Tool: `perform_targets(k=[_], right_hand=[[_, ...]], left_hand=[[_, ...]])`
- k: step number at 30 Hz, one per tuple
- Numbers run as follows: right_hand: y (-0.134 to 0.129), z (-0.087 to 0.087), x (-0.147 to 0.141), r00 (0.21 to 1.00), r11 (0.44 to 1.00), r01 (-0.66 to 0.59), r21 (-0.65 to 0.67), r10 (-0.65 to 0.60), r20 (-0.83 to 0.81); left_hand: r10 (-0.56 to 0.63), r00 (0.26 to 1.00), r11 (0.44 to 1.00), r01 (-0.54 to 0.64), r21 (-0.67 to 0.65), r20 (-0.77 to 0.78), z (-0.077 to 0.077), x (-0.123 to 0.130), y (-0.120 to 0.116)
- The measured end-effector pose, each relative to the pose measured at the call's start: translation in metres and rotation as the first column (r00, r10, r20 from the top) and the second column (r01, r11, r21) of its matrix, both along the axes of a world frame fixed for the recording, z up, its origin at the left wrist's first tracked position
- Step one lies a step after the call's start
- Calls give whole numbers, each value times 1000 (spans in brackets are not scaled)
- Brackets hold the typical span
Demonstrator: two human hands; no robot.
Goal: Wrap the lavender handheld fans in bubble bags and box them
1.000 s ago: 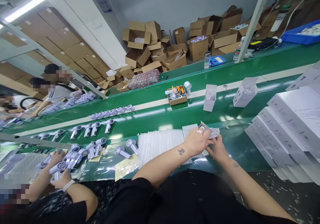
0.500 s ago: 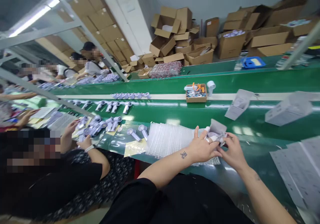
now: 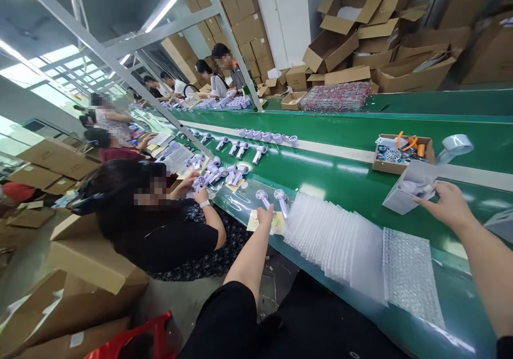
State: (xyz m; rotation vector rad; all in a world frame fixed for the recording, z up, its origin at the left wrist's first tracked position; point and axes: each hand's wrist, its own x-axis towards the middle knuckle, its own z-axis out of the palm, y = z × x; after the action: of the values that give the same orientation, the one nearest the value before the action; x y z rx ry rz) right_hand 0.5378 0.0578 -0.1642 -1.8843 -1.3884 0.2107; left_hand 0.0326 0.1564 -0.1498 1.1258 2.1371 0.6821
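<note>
My left hand [image 3: 265, 217] reaches to the near edge of the bench, its fingers closed on the handle of a small lavender handheld fan [image 3: 262, 195]. A second handheld fan [image 3: 281, 200] lies just right of it. A yellow paper slip [image 3: 278, 224] is partly beneath my hand. Over on the right, my right hand [image 3: 451, 204] grips the open end of a small white box [image 3: 401, 197], which tilts on the green belt. White material shows inside the box. Between my hands lies a fanned row of bubble-wrap pouches [image 3: 336, 241], with one pouch [image 3: 412, 271] flat at its right end.
A carton of small parts [image 3: 401, 153] and a bagged fan [image 3: 457, 146] stand behind the white box. Another white box [image 3: 500, 221] is at the right edge. A co-worker [image 3: 172, 225] sits to my left beside a cluster of fans [image 3: 212, 172]. A red stool [image 3: 136, 337] is below.
My view has turned left. My hands were together at the small white box; now they are apart, the left on a fan, the right with the box farther forward on the belt.
</note>
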Motion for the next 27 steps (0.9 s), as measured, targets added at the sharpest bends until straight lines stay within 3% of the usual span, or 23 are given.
perform_targets(k=[2, 4, 6, 8, 10, 13, 15, 16, 17, 18, 20, 22, 24, 26, 27], right_hand=[[-5, 7, -11, 995, 992, 99, -78, -100, -8], [-24, 21, -29, 980, 979, 194, -64, -196, -27], [-55, 34, -54, 957, 962, 275, 1, -273, -95], [-94, 40, -88, 909, 942, 333, -35, -330, -253], [-129, 37, -128, 745, 933, 303, -196, -360, -562], [-156, 24, -187, 373, 935, 183, -302, -351, -859], [-157, 16, -212, 101, 964, 124, -236, -249, -963], [-156, 13, -217, 14, 976, 119, -182, -185, -983], [-156, 11, -217, -34, 981, 134, -137, -133, -991], [-157, 9, -213, -49, 978, 176, -116, -109, -993], [-170, 5, -194, -59, 935, 318, -157, -145, -988], [-197, 1, -167, -125, 843, 481, -242, -207, -970], [-235, -4, -141, -209, 752, 584, -306, -225, -952], [-274, -7, -123, -250, 711, 620, -333, -223, -942], [-292, -7, -118, -263, 707, 618, -343, -225, -938]], left_hand=[[49, 997, 997, -46, -61, 55, -15, -7, 9], [83, 990, 993, -73, -91, 111, -23, -11, 16], [91, 979, 993, -77, -86, 180, -23, -14, 20], [74, 960, 997, -61, -55, 271, -16, -12, 19], [24, 932, 1000, -20, -15, 363, -6, 2, 9], [-143, 826, 988, 153, 27, 545, 8, 47, -31], [-303, 615, 916, 398, 45, 728, 12, 90, -74], [-354, 536, 846, 533, 18, 766, 12, 113, -97], [-410, 443, 737, 676, 3, 797, 10, 135, -120], [-462, 360, 612, 791, -3, 811, 6, 157, -141], [-599, 187, 305, 952, 6, 779, -5, 194, -175], [-809, 45, 83, 996, 38, 586, -19, 223, -195], [-967, -94, -98, 995, -4, 237, -35, 242, -205], [-964, -264, -258, 956, -139, -31, -50, 255, -208], [-937, -339, -317, 926, -206, -80, -56, 260, -209]])
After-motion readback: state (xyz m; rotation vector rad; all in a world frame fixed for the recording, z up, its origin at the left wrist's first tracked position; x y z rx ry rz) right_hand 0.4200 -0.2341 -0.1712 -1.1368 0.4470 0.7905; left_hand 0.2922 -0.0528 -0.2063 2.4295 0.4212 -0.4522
